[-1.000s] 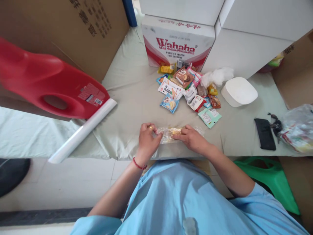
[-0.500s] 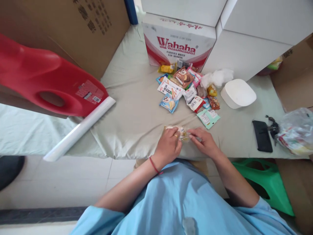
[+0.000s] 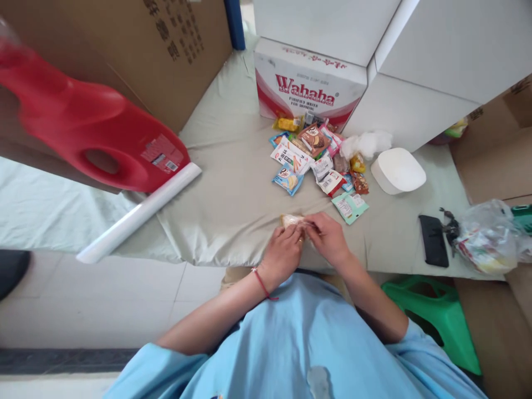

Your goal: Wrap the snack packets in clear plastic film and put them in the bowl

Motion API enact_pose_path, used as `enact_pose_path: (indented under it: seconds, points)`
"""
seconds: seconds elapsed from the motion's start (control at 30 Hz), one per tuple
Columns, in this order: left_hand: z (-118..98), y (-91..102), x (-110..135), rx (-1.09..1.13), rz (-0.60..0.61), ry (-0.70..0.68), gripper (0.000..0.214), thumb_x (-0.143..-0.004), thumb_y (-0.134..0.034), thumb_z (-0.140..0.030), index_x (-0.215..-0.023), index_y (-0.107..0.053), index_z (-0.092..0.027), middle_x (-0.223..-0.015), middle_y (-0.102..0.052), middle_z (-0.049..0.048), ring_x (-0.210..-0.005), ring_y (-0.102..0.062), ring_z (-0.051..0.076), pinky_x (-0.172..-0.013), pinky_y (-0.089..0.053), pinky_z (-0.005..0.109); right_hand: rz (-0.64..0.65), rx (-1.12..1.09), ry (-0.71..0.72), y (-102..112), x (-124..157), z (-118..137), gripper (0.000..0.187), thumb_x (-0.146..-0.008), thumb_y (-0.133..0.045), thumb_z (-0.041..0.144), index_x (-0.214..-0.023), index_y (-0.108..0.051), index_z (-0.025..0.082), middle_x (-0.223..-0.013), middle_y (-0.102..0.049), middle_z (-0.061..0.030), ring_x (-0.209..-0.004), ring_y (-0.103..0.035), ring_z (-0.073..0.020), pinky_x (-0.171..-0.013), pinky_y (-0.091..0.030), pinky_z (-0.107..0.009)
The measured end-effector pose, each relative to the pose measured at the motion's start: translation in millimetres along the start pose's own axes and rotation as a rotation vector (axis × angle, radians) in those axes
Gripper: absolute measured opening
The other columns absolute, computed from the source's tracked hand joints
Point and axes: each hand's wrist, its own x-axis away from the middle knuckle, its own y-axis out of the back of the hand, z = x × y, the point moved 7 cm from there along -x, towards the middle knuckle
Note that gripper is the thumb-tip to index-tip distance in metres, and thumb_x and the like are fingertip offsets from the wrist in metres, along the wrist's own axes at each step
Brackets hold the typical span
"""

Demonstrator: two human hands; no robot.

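Observation:
Near the front edge of the cloth-covered surface, both hands meet at a small snack packet [image 3: 291, 220] with a clear, whitish wrapper. My left hand [image 3: 283, 250] lies over the packet with its fingers closed on it; they hide much of it. My right hand [image 3: 330, 237] pinches the wrapper's right end between thumb and fingers. What is inside the packet I cannot make out. Just beyond the hands lie a mint-green snack packet [image 3: 349, 206] and a blue snack packet [image 3: 287, 178], part of a loose pile of several wrapped snacks.
A Wahaba-style white and red carton [image 3: 310, 83] stands behind the pile. To the right are a white plastic bowl [image 3: 399, 170], a black phone [image 3: 433, 240] and a clear plastic bag [image 3: 484, 238]. At left, a red jug [image 3: 103, 133] lies by a white roll [image 3: 141, 213]. A green stool [image 3: 436, 316] is below.
My right hand has moved left, close against my left hand, and the packet's wrapper is now bunched between them. The camera view has shifted slightly.

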Motion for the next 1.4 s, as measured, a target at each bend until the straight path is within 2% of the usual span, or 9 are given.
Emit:
enact_pose_path:
  seconds: [0.17, 0.27, 0.37, 0.5, 0.63, 0.83, 0.97, 1.17, 1.4]
  points:
    - [23, 21.3, 16, 0.177, -0.014, -0.065, 0.03, -0.098, -0.051, -0.014, -0.117, -0.074, -0.011, -0.129, -0.075, 0.0178, -0.129, -0.066, 0.029, -0.11, -0.055, 0.043, 0.105, 0.091, 0.107, -37, -17, 28, 0.028, -0.109, -0.045, 0.024, -0.117, -0.072, 0.019, -0.112, -0.068, -0.0127, -0.103, -0.064, -0.0245, -0.094, -0.055, -0.038]
    - [58, 41.4, 48, 0.257, -0.117, 0.05, 0.034, -0.103, -0.048, -0.021, -0.129, -0.069, -0.018, -0.143, -0.07, 0.0134, -0.132, -0.066, 0.025, -0.108, -0.058, 0.041, 0.135, 0.198, 0.151, -48, -12, 37, 0.027, -0.103, -0.064, 0.032, -0.126, -0.069, 0.019, -0.128, -0.065, -0.0154, -0.117, -0.058, -0.0305, -0.103, -0.053, -0.048]
    - [95, 48.1, 84, 0.229, -0.201, 0.205, 0.031, -0.104, -0.05, -0.026, -0.125, -0.071, -0.019, -0.136, -0.073, 0.0123, -0.124, -0.07, 0.026, -0.105, -0.059, 0.043, 0.127, 0.282, 0.135, -57, -3, 35, 0.06, -0.088, -0.084, 0.033, -0.142, -0.062, 0.019, -0.143, -0.06, -0.0179, -0.128, -0.054, -0.0356, -0.105, -0.054, -0.052]
    - [123, 39.6, 109, 0.146, -0.24, 0.315, 0.028, -0.105, -0.05, -0.031, -0.105, -0.075, -0.018, -0.119, -0.078, 0.0122, -0.107, -0.074, 0.026, -0.095, -0.061, 0.043, 0.026, 0.259, 0.115, -59, 1, 23, 0.041, -0.098, -0.065, 0.015, -0.137, -0.068, 0.023, -0.136, -0.067, -0.0142, -0.118, -0.061, -0.0297, -0.102, -0.056, -0.047]
    - [126, 30.3, 105, 0.132, -0.288, 0.279, 0.024, -0.104, -0.052, -0.027, -0.102, -0.075, -0.019, -0.113, -0.078, 0.0112, -0.105, -0.071, 0.026, -0.093, -0.058, 0.042, -0.232, 0.04, 0.083, -10, -4, -9, 0.041, -0.102, -0.047, 0.012, -0.134, -0.07, 0.025, -0.129, -0.073, -0.0108, -0.117, -0.066, -0.0255, -0.104, -0.055, -0.042]
    - [111, 27.0, 93, -0.106, -0.459, 0.234, 0.013, -0.094, -0.06, -0.014, -0.1, -0.071, -0.018, -0.1, -0.075, 0.0105, -0.094, -0.066, 0.027, -0.087, -0.054, 0.04, -0.789, 0.034, -0.365, 181, -27, -129, 0.04, -0.095, -0.048, 0.015, -0.13, -0.068, 0.018, -0.131, -0.072, -0.012, -0.122, -0.065, -0.0254, -0.109, -0.049, -0.041]
    - [99, 27.6, 92, -0.206, -0.499, 0.188, 0.015, -0.089, -0.064, -0.01, -0.1, -0.07, -0.019, -0.098, -0.075, 0.0091, -0.091, -0.065, 0.026, -0.085, -0.052, 0.037, -0.824, 0.142, -0.672, 262, -64, -200, 0.049, -0.092, -0.041, 0.006, -0.137, -0.061, 0.01, -0.138, -0.067, -0.0214, -0.118, -0.061, -0.0218, -0.107, -0.044, -0.038]
    - [99, 29.7, 93, -0.186, -0.513, 0.186, 0.017, -0.088, -0.063, -0.008, -0.099, -0.069, -0.02, -0.096, -0.074, 0.0082, -0.088, -0.065, 0.025, -0.084, -0.052, 0.037, -0.478, 0.171, -0.875, 223, -100, -245, 0.02, -0.087, -0.066, 0.021, -0.103, -0.073, 0.01, -0.103, -0.073, -0.0202, -0.106, -0.066, -0.0321, -0.097, -0.049, -0.048]
    - [100, 29.3, 94, -0.19, -0.523, 0.208, 0.017, -0.087, -0.064, -0.007, -0.098, -0.067, -0.02, -0.094, -0.073, 0.0071, -0.087, -0.065, 0.024, -0.083, -0.054, 0.035, -0.531, 0.462, -0.698, 221, -115, -211, 0.033, -0.099, -0.054, 0.032, -0.126, -0.069, 0.023, -0.145, -0.058, -0.019, -0.144, -0.042, -0.0427, -0.116, -0.038, -0.058]
